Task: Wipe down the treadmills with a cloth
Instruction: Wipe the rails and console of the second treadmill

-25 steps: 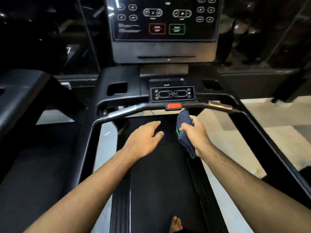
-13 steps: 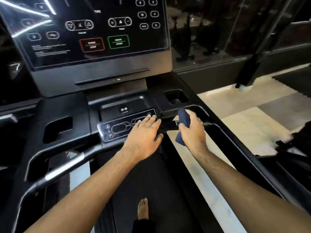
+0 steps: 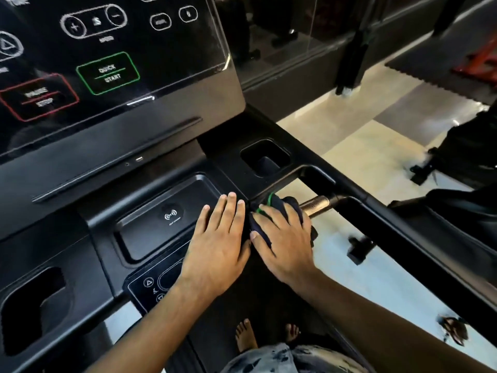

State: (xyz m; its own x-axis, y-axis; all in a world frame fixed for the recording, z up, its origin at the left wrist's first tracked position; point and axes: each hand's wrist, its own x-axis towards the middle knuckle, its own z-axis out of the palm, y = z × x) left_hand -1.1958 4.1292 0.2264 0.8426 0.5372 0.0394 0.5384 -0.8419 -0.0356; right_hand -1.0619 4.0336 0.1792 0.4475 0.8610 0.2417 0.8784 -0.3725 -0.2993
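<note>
A black treadmill console [image 3: 150, 146] fills the upper left, with a touch panel above and a recessed phone tray [image 3: 161, 222] below it. My left hand [image 3: 217, 246] lies flat with straight fingers on the console, at the tray's right edge. Beside it, my right hand [image 3: 285, 243] presses a dark blue cloth [image 3: 279, 204] with a green edge onto the front handlebar. The bar's metal grip [image 3: 317, 204] sticks out to the right of the cloth. Most of the cloth is hidden under my fingers.
Cup holders sit at the console's right [image 3: 265, 158] and lower left [image 3: 32, 305]. A small button panel [image 3: 153, 281] lies under my left wrist. The right side rail [image 3: 403, 230] runs diagonally. My bare feet [image 3: 246, 337] stand on the belt. Pale floor and other machines lie right.
I have stepped closer to the console. My left hand slid forward from the button panel to the tray's edge. My right hand with the cloth moved up onto the handlebar.
</note>
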